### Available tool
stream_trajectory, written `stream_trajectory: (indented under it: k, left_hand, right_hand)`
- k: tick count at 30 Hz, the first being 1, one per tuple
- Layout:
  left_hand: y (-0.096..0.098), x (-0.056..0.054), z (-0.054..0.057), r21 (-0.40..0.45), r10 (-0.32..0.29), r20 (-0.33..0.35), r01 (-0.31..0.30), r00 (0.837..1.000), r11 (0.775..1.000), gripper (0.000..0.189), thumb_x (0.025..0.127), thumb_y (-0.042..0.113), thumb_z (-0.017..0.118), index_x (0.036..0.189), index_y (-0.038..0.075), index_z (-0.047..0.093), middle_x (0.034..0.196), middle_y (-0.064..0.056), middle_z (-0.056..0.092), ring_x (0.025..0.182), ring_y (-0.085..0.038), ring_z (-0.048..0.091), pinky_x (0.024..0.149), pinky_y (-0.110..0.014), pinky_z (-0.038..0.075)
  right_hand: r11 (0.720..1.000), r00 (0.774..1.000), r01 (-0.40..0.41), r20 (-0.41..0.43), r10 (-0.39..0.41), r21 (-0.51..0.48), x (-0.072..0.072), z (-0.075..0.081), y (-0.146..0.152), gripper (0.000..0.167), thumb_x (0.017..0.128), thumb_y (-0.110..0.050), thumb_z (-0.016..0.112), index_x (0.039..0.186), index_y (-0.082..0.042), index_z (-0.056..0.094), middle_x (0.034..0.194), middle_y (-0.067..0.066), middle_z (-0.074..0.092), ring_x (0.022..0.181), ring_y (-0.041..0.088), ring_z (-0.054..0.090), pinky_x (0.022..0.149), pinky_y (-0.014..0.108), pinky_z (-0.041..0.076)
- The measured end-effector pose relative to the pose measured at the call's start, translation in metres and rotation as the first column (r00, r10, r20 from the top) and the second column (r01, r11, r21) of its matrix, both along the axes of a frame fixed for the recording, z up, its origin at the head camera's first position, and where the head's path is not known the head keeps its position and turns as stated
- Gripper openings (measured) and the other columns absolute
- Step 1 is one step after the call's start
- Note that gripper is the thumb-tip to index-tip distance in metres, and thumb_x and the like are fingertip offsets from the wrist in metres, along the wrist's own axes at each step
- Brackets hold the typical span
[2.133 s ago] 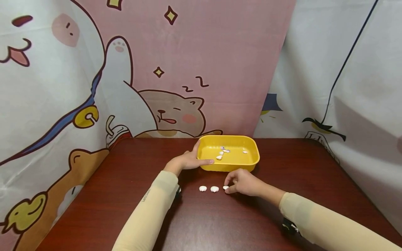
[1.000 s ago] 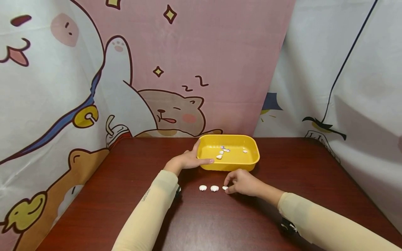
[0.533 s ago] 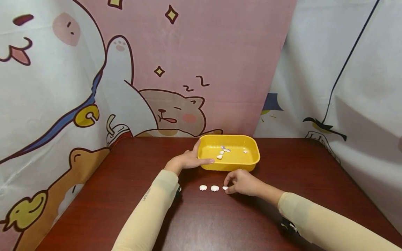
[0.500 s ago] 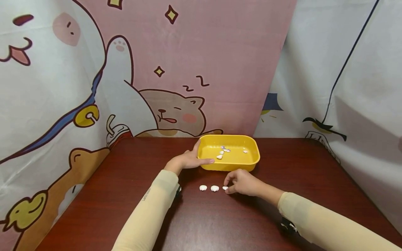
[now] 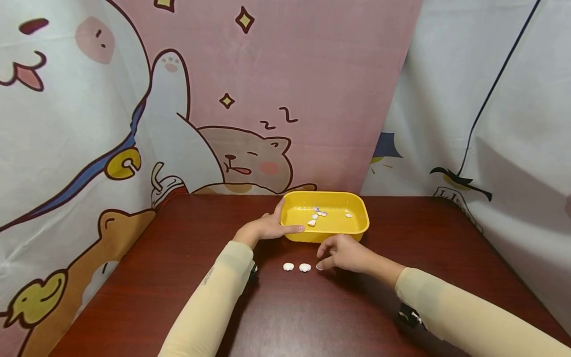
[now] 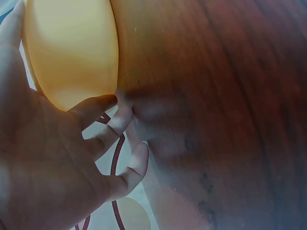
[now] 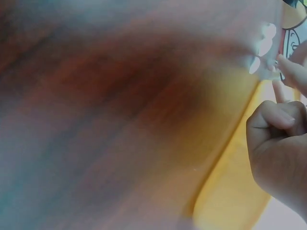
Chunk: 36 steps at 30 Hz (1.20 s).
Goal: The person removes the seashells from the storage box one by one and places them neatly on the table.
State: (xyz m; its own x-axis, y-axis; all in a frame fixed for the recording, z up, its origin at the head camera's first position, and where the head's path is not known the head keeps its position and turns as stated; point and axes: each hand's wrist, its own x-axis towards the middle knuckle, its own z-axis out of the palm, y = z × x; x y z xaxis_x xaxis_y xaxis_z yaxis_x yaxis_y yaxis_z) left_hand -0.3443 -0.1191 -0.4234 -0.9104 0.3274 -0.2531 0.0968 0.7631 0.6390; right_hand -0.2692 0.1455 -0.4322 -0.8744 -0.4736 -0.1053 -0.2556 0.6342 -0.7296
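Note:
In the head view my left hand [image 5: 265,227] holds the left end of a yellow plastic tub [image 5: 327,237], thumb along the front rim and fingers at the far side. The left wrist view shows its lower fingers loosely bent below the tub [image 6: 72,52]. My right hand [image 5: 345,253] hovers just in front of the tub, thumb and index finger apart. Partly behind its thumb, a white seashell [image 5: 318,267] lies on the table. Two more white seashells, a middle one [image 5: 305,267] and a left one [image 5: 288,267], continue the row leftward.
Several small white and purplish shells, one of them [image 5: 312,223] near the front, lie inside the tub. The dark red-brown table [image 5: 285,317] runs back to a printed cloth [image 5: 312,99] with cartoon animals.
My right hand has let go of the rightmost seashell and risen slightly toward the tub. That shell stays on the table. My left hand keeps its place on the tub.

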Motion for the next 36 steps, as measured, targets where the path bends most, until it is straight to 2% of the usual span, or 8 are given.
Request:
stream_trajectory:
  k: [5, 11, 18, 23, 26, 31, 33, 36]
  left_hand:
    - [0.001, 0.0, -0.001, -0.006, -0.005, -0.013, 0.004, 1.0, 1.0, 0.129, 0.08, 0.086, 0.069, 0.171, 0.038, -0.01, 0.167, -0.029, 0.034, 0.156, -0.045, 0.032, 0.125, -0.066, 0.03]
    - [0.001, 0.0, 0.001, -0.008, -0.019, -0.023, 0.019, 1.0, 1.0, 0.129, 0.081, 0.085, 0.069, 0.171, 0.037, -0.011, 0.163, -0.029, 0.038, 0.152, -0.044, 0.037, 0.123, -0.065, 0.033]
    - [0.0, -0.003, -0.001, -0.015, -0.026, -0.009, 0.026, 1.0, 1.0, 0.131, 0.081, 0.086, 0.068, 0.17, 0.037, -0.013, 0.167, -0.03, 0.034, 0.155, -0.046, 0.035, 0.124, -0.066, 0.032]
    - [0.001, -0.003, -0.001, -0.015, -0.021, 0.006, 0.021, 1.0, 1.0, 0.131, 0.08, 0.086, 0.068, 0.17, 0.036, -0.014, 0.171, -0.032, 0.024, 0.158, -0.047, 0.031, 0.126, -0.067, 0.029]
    - [0.001, -0.003, -0.001, -0.013, -0.02, 0.019, 0.02, 1.0, 1.0, 0.131, 0.08, 0.087, 0.068, 0.17, 0.038, -0.015, 0.171, -0.031, 0.023, 0.158, -0.047, 0.03, 0.126, -0.067, 0.029]
    - [0.0, -0.003, -0.001, -0.012, -0.011, 0.016, 0.012, 1.0, 1.0, 0.13, 0.08, 0.087, 0.068, 0.17, 0.039, -0.014, 0.171, -0.03, 0.024, 0.158, -0.046, 0.031, 0.125, -0.067, 0.029]
    - [0.0, -0.004, -0.002, -0.011, -0.01, 0.012, 0.01, 1.0, 1.0, 0.13, 0.08, 0.087, 0.067, 0.17, 0.039, -0.014, 0.171, -0.03, 0.024, 0.158, -0.045, 0.031, 0.125, -0.066, 0.03]
    - [0.0, -0.004, -0.002, -0.012, -0.011, 0.01, 0.012, 1.0, 1.0, 0.13, 0.08, 0.087, 0.067, 0.17, 0.039, -0.014, 0.171, -0.03, 0.024, 0.158, -0.045, 0.03, 0.126, -0.066, 0.03]
  right_hand:
    - [0.999, 1.0, 0.014, -0.006, -0.015, -0.029, -0.005, 0.013, -0.001, 0.021, 0.086, -0.022, 0.09, 0.098, -0.009, 0.079, 0.058, -0.007, 0.045, 0.055, 0.011, 0.038, 0.052, 0.022, 0.032]
    - [0.997, 0.996, 0.073, -0.051, -0.075, -0.04, -0.014, 0.034, -0.003, 0.027, 0.086, -0.027, 0.09, 0.102, -0.008, 0.08, 0.057, -0.007, 0.042, 0.054, 0.012, 0.037, 0.052, 0.024, 0.032]
    - [0.978, 0.981, 0.175, -0.065, -0.183, -0.112, -0.037, 0.05, -0.001, 0.024, 0.087, -0.026, 0.089, 0.101, -0.009, 0.08, 0.056, -0.006, 0.039, 0.05, 0.013, 0.033, 0.048, 0.024, 0.029]
    - [0.97, 0.973, 0.226, -0.033, -0.229, -0.087, -0.058, 0.051, 0.006, 0.029, 0.091, -0.034, 0.084, 0.108, -0.01, 0.08, 0.055, -0.005, 0.042, 0.049, 0.013, 0.033, 0.047, 0.026, 0.03]
    - [0.963, 0.962, 0.268, -0.031, -0.27, -0.039, -0.071, 0.048, 0.011, 0.031, 0.092, -0.039, 0.083, 0.11, -0.013, 0.081, 0.071, -0.003, 0.057, 0.059, 0.015, 0.044, 0.055, 0.027, 0.039]
    - [0.948, 0.947, 0.319, -0.036, -0.319, 0.01, -0.089, 0.038, 0.018, 0.033, 0.097, -0.04, 0.078, 0.116, -0.013, 0.08, 0.129, 0.01, 0.068, 0.101, 0.026, 0.059, 0.084, 0.036, 0.049]
    - [0.943, 0.943, 0.331, -0.037, -0.33, 0.02, -0.095, 0.033, 0.02, 0.033, 0.098, -0.039, 0.076, 0.117, -0.012, 0.079, 0.135, 0.013, 0.067, 0.105, 0.027, 0.059, 0.087, 0.036, 0.048]
    - [0.938, 0.938, 0.347, -0.026, -0.346, 0.025, -0.102, 0.026, 0.021, 0.032, 0.098, -0.036, 0.076, 0.119, -0.011, 0.078, 0.118, 0.01, 0.068, 0.088, 0.022, 0.056, 0.075, 0.032, 0.046]
